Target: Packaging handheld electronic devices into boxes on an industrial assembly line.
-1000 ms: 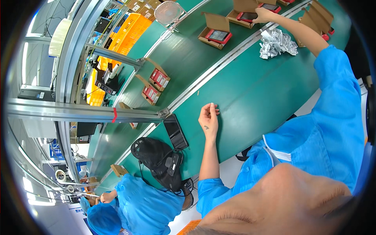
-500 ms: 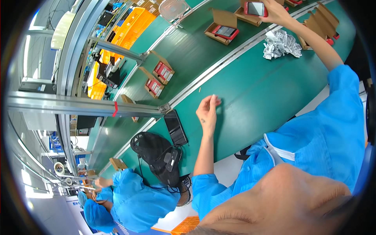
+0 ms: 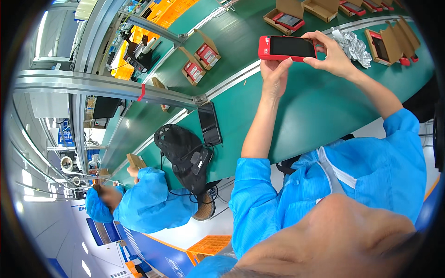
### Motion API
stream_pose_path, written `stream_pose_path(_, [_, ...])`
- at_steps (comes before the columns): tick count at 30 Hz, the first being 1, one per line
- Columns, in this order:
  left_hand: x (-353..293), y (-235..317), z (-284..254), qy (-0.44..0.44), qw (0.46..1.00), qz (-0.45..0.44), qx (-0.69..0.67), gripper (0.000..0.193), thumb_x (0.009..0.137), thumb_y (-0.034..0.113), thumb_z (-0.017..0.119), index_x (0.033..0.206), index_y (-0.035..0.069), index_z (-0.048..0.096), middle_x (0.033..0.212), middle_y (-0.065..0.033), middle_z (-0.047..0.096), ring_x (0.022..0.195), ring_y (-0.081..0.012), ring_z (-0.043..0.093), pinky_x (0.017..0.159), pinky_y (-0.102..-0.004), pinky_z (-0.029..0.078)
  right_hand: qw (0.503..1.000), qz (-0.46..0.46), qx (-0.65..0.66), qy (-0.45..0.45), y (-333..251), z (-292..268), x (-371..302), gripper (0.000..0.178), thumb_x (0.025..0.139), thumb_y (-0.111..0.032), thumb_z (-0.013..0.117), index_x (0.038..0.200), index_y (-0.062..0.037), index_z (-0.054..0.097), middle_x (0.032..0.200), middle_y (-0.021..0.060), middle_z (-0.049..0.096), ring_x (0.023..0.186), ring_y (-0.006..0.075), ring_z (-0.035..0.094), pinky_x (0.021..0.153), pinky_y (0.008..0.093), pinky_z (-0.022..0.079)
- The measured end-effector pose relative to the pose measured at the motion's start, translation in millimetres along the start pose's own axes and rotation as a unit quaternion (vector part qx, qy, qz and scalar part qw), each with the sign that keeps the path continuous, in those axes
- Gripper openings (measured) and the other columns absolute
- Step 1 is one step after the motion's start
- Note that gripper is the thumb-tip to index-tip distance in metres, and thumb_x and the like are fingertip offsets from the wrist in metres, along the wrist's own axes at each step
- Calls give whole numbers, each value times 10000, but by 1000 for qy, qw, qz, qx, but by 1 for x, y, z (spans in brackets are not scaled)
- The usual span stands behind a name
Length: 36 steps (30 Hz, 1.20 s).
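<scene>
And here it is, the chunky red handheld device with a dark rectangular screen [image 3: 293, 47], held up over the far edge of the smooth green counter [image 3: 320, 99], and both hands are on it! The left hand [image 3: 274, 78] grips from below, thumb on the lower edge; the right hand [image 3: 334, 54] has the right end pinched between thumb and fingers. So the device sits above the left hand and to the left of the right one, screen showing.

How far along? This one is out of its packaging, so that part looks done. Just beyond the rail, a brown cardboard box standing open [image 3: 321, 10] shows no device inside, possibly its own. Plenty appears left: next to it, another open brown box with a red device in it [image 3: 284, 20], neither hand on it, and more of the kind toward the upper right corner.

Near the counter's far edge, right of the hands, lies a crumpled heap of white printed strips [image 3: 354, 48]. Over by the left end: a flat black slab [image 3: 210, 124] and, just beside it, a black mesh bag [image 3: 178, 144].
</scene>
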<state>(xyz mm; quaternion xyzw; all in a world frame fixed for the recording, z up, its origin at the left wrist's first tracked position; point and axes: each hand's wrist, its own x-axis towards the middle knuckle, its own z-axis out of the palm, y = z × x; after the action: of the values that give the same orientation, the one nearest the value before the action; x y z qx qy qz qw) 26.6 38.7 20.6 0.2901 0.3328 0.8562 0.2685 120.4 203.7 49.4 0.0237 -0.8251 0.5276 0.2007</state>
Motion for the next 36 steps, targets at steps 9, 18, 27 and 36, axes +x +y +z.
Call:
stream_pose_path(9, [-12, -1, 2, 14, 999, 15, 46, 498, 714, 1, 722, 1158, 19, 498, 1054, -65, 585, 973, -166, 567, 841, -303, 454, 999, -26, -31, -21, 6, -2, -8, 532, 712, -217, 717, 1156, -12, 506, 1075, 77, 522, 1010, 188, 552, 911, 323, 444])
stream_pose_path(18, [-8, 0, 4, 8, 999, 0, 43, 498, 701, -23, 714, 1153, 10, 507, 1054, -72, 590, 963, -156, 575, 823, -287, 462, 998, -29, -58, -24, 5, -8, -6, 540, 698, -229, 721, 1154, -34, 508, 1067, 74, 523, 1018, 208, 546, 914, 345, 429])
stream_pose_path(27, [1, -7, 4, 11, 999, -1, 39, 536, 694, -31, 707, 1182, -1, 488, 1082, -85, 583, 984, -166, 571, 846, -295, 458, 996, -44, -78, -30, 9, -19, 0, 565, 699, -245, 733, 1164, -27, 497, 1071, 85, 525, 1024, 212, 543, 910, 346, 431])
stream_pose_path(36, [10, -14, 5, -8, 998, -8, 62, 508, 720, -2, 691, 1186, 11, 489, 1126, -81, 564, 1057, -180, 533, 938, -324, 399, 994, -41, -99, -38, 8, -29, 2, 571, 706, -251, 733, 1161, -6, 491, 1062, 98, 524, 1013, 221, 544, 910, 348, 430])
